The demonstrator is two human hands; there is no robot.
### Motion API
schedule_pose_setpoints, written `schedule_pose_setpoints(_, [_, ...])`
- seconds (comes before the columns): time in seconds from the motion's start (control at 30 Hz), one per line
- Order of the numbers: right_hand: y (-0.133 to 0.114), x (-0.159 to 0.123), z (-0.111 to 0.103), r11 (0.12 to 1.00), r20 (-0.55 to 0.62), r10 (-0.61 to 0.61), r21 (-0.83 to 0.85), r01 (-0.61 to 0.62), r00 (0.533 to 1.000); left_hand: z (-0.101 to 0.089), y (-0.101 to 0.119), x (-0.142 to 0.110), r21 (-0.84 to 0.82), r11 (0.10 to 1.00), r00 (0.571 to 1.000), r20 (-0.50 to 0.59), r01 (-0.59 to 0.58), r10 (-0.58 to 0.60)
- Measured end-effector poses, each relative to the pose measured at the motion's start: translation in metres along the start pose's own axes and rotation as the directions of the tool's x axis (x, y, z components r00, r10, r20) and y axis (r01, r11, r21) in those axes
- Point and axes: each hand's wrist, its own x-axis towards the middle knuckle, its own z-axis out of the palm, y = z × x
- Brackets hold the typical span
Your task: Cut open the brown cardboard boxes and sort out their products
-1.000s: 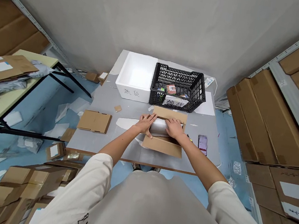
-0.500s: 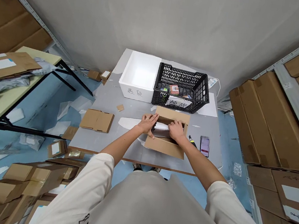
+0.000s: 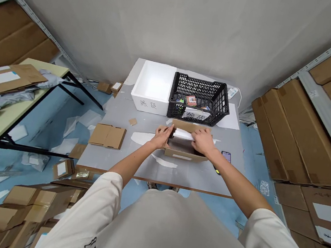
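Note:
An open cardboard box (image 3: 179,155) stands on the grey table. My left hand (image 3: 161,136) is closed around the box's left wall, thumb toward the rim. My right hand (image 3: 203,141) reaches in over the right end, its fingers curled on a white sheet-like piece (image 3: 183,134) at the back of the opening. Below that piece a greyish surface shows inside the box; what it is I cannot make out. The fingertips of my right hand are partly hidden.
Behind the box stand a white foam bin (image 3: 150,104) and a black plastic crate (image 3: 203,84) with small packets. A flat folded carton (image 3: 107,136) lies left. To the right are a phone (image 3: 226,156) and a yellow-black tool (image 3: 217,170). Boxes on shelves (image 3: 308,134) flank the table.
The box's front flap, spread toward me before, no longer sticks out, and its front wall now shows. My right hand has shifted right, and its forearm now partly covers the phone.

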Motion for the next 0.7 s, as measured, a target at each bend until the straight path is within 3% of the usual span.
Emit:
schedule_pose_setpoints(0.17, [0.048, -0.033, -0.041, 0.963, -0.168, 0.231, 0.18, -0.2, 0.958, -0.005, 0.005, -0.001, -0.032, 0.997, 0.988, -0.132, 0.072, -0.075])
schedule_pose_setpoints(0.27, [0.085, -0.065, -0.06, 0.869, -0.296, 0.412, 0.412, -0.273, 0.862, -0.012, 0.015, -0.002, -0.095, 0.989, 0.967, -0.221, 0.109, -0.128])
schedule_pose_setpoints(0.4, [0.138, -0.11, -0.061, 0.672, -0.319, 0.64, 0.674, -0.308, 0.699, -0.017, 0.038, -0.005, -0.136, 0.988, 0.945, -0.309, 0.068, -0.107])
schedule_pose_setpoints(0.47, [0.163, -0.127, -0.047, 0.569, -0.289, 0.732, 0.757, -0.32, 0.617, -0.016, 0.052, -0.006, -0.122, 0.992, 0.934, -0.353, 0.018, -0.061])
schedule_pose_setpoints(0.57, [0.193, -0.141, -0.003, 0.425, -0.197, 0.826, 0.833, -0.354, 0.527, -0.011, 0.073, -0.009, -0.084, 0.996, 0.928, -0.372, -0.041, 0.007])
schedule_pose_setpoints(0.63, [0.203, -0.144, 0.037, 0.338, -0.112, 0.865, 0.851, -0.403, 0.49, -0.007, 0.084, -0.01, -0.062, 0.997, 0.93, -0.366, -0.056, 0.029])
schedule_pose_setpoints(0.7, [0.205, -0.145, 0.08, 0.275, -0.005, 0.863, 0.843, -0.462, 0.505, -0.002, 0.093, -0.012, -0.048, 0.998, 0.931, -0.364, -0.041, 0.021])
